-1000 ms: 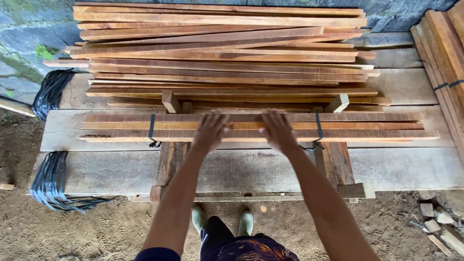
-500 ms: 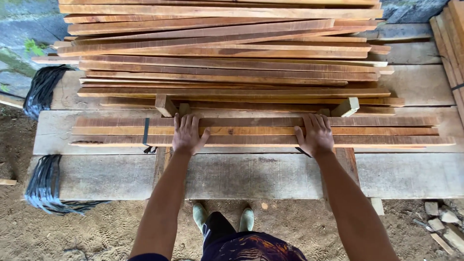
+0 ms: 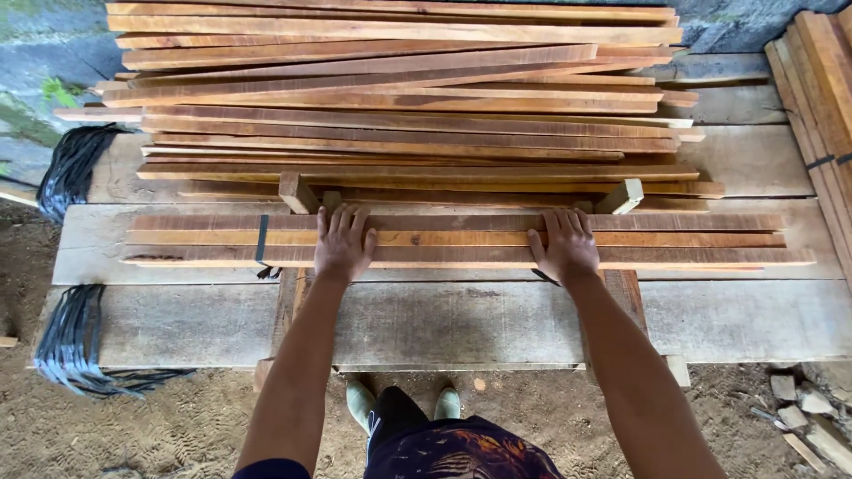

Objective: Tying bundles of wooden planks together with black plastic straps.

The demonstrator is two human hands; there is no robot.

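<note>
A bundle of long wooden slats (image 3: 444,238) lies crosswise on a bench of grey planks (image 3: 461,319). A black strap (image 3: 261,241) binds its left part. My left hand (image 3: 342,244) lies palm down on the bundle, left of the middle, with its fingers spread. My right hand (image 3: 566,246) lies flat on the bundle too, right of the middle, covering the second strap. Both thumbs rest on top of the slats, and neither hand is closed around them. Two upright wooden blocks (image 3: 295,191) (image 3: 621,195) stand just behind the bundle.
A large pile of loose slats (image 3: 399,98) fills the back of the bench. Hanks of black strapping (image 3: 71,164) (image 3: 75,341) hang off its left end. More strapped slats (image 3: 816,106) lean at the right. Stone rubble (image 3: 799,417) lies on the dirt floor.
My hands moved apart from the middle of the bundle and came down flat on it. In the last half second they have barely shifted.
</note>
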